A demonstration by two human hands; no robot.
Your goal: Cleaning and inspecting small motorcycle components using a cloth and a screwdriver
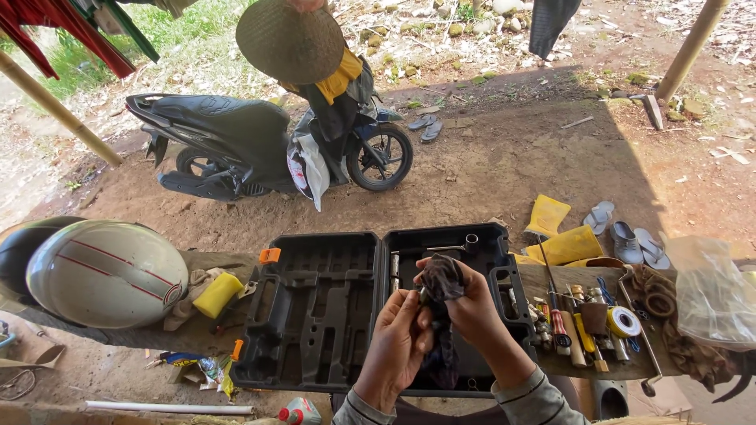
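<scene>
My left hand (400,342) and my right hand (472,307) are raised together over an open black plastic tool case (315,315). Both hands grip a dark grey rag (441,285) that hangs down between them. A small metal piece shows between my fingers inside the rag; its shape is hidden. The case lies flat on a wooden bench (543,283), with empty moulded slots in its left half and a metal socket handle (457,245) in its right half.
A white helmet (106,271) and a yellow sponge (216,293) lie left of the case. Several hand tools and a tape roll (624,321) lie to the right, near a plastic bag (713,291). A black scooter (260,145), yellow boots (555,232) and sandals stand on the dirt beyond.
</scene>
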